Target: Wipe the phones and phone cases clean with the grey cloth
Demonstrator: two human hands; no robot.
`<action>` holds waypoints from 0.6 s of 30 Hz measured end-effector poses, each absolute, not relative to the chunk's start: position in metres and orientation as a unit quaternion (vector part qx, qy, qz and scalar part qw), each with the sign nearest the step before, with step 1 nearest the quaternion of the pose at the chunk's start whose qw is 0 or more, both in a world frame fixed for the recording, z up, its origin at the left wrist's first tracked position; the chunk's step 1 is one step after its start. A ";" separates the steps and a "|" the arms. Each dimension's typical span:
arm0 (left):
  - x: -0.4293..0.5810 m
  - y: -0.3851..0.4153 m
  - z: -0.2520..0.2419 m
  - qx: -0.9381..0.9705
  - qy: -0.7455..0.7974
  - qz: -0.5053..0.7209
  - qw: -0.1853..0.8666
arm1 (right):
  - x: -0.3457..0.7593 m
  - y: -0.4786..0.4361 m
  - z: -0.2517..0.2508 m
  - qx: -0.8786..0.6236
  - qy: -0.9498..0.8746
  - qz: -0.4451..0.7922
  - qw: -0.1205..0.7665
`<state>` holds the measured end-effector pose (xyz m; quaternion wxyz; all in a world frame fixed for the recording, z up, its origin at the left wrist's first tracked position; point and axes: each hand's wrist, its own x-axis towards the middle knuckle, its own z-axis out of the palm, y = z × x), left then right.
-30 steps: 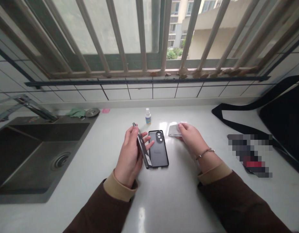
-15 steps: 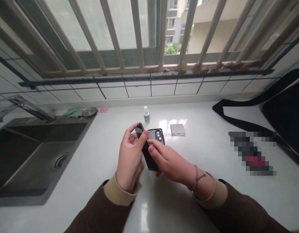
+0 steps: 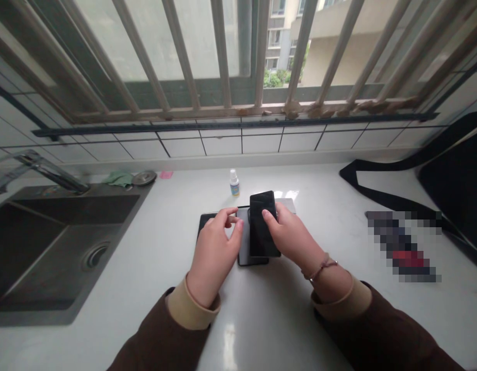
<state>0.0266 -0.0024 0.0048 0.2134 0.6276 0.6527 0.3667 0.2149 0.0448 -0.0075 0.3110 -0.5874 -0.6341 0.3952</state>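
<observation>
A black smartphone (image 3: 262, 234) is gripped in my right hand (image 3: 294, 233), its thumb lying on the dark front. The phone is held over a dark phone case (image 3: 245, 250), hiding much of it. To the left, my left hand (image 3: 215, 250) is above the counter with nothing visible in it; its fingers are bent, and a gap shows between thumb and forefinger. Partly behind that hand lies a flat black object (image 3: 206, 221) with a thin light edge, its kind unclear. Behind the phone, a folded grey cloth (image 3: 289, 205) is partly covered.
A small white spray bottle (image 3: 234, 184) stands farther back on the white counter (image 3: 161, 257). At left are a sink (image 3: 64, 257), faucet (image 3: 52, 172), green cloth (image 3: 119, 179) and metal lid (image 3: 144, 178). A black strap (image 3: 381, 164) lies at right, near a blurred-out item (image 3: 403, 245).
My left hand has let go of the smartphone. My right hand has turned the phone's dark front toward me and moved it right, over the case. A flat black object now shows at left.
</observation>
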 end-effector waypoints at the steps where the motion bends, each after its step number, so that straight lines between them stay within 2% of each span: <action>1: 0.027 -0.004 0.005 0.655 0.662 0.324 0.165 | 0.217 0.047 -0.009 -0.605 -0.642 0.371 0.290; 4: 0.029 -0.007 0.002 0.697 0.678 0.224 0.067 | 0.218 0.050 -0.014 -0.619 -0.656 0.347 0.257; 7: 0.031 -0.008 -0.004 0.711 0.683 0.167 0.023 | 0.215 0.048 -0.019 -0.612 -0.678 0.326 0.245; 18: 0.031 -0.008 -0.012 0.730 0.650 0.205 0.049 | 0.207 0.037 -0.020 -0.613 -0.750 0.193 0.156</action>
